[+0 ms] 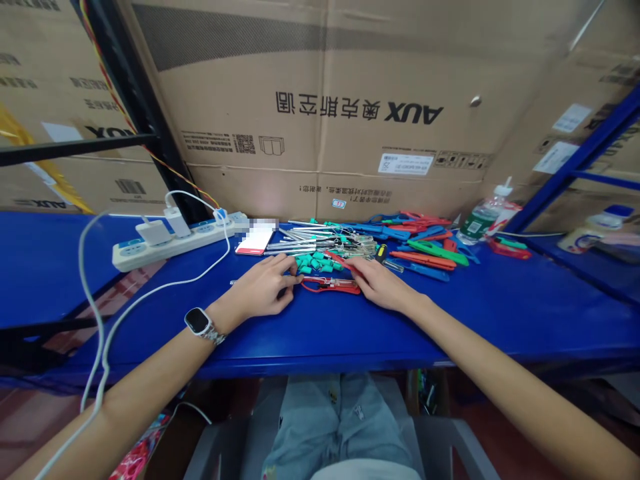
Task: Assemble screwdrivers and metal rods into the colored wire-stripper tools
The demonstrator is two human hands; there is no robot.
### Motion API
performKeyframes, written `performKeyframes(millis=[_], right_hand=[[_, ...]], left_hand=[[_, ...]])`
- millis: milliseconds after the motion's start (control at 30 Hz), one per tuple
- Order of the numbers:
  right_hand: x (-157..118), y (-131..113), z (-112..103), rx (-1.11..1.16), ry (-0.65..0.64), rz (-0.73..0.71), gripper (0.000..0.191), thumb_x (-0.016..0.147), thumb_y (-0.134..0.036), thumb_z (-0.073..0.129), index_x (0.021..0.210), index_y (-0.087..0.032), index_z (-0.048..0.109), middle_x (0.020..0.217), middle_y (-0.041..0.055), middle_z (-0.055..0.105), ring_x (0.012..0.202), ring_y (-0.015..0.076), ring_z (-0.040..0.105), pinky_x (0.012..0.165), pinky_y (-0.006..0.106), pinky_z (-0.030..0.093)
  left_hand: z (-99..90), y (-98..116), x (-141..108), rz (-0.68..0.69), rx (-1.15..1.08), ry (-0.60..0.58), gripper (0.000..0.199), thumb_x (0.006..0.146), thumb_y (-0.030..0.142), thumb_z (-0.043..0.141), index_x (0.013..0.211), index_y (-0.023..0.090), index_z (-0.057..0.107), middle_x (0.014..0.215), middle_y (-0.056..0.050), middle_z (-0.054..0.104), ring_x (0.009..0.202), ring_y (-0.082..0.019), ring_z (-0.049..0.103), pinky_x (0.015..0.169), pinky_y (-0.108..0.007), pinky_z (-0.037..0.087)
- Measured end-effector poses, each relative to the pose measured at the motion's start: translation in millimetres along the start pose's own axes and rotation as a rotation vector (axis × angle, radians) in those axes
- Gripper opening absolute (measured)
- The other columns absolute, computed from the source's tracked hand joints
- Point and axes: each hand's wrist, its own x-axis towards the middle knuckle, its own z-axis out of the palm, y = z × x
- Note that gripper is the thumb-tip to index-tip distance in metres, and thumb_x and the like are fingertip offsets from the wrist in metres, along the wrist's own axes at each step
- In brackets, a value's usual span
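On the blue tabletop between my hands lies a red plastic handle shell (330, 287) with small clear and metallic parts along its inside. My left hand (267, 287), wearing a watch, has curled fingers closed at the left tip of that shell. A second narrow red plastic piece (339, 259) is pinched in my right hand (377, 281), just above the shell's right end. Behind my fingers are a cluster of small green plastic pieces (317, 262) and a pile of thin metal rods (303, 241). The right fingertips are partly hidden.
Blue, red and green plastic handle pieces (425, 253) are heaped on the right, near a green-labelled bottle (480, 220). A power strip (150, 250) with white cables stands left, beside a white card (257, 237). Cardboard boxes (320, 140) wall off the back.
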Motion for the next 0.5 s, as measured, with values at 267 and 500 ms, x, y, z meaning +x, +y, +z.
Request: performKeyframes(millis=[267, 500], right_hand=[[8.9, -8.5, -10.7, 0.015, 0.027, 0.035, 0.033, 0.104, -0.044, 0.048, 0.125, -0.020, 0.053, 0.104, 0.0094, 0.067, 0.090, 0.0237, 0.063, 0.082, 0.036, 0.047], [27.7, -22.5, -3.6, 0.032, -0.023, 0.042, 0.041, 0.105, -0.045, 0.044, 0.137, -0.019, 0.043, 0.090, 0.0058, 0.067, 0.079, 0.0236, 0.064, 0.071, 0.031, 0.042]], left_hand=[[-1.3, 5.7, 4.0, -0.048, 0.012, 0.027, 0.039, 0.086, 0.018, 0.048, 0.118, 0.014, 0.070, 0.107, -0.013, 0.063, 0.097, -0.028, 0.059, 0.087, -0.048, 0.053], [-8.1, 10.0, 3.8, -0.124, -0.082, 0.157, 0.031, 0.084, 0.018, 0.048, 0.111, 0.015, 0.062, 0.106, -0.011, 0.064, 0.099, -0.027, 0.061, 0.088, -0.044, 0.054]])
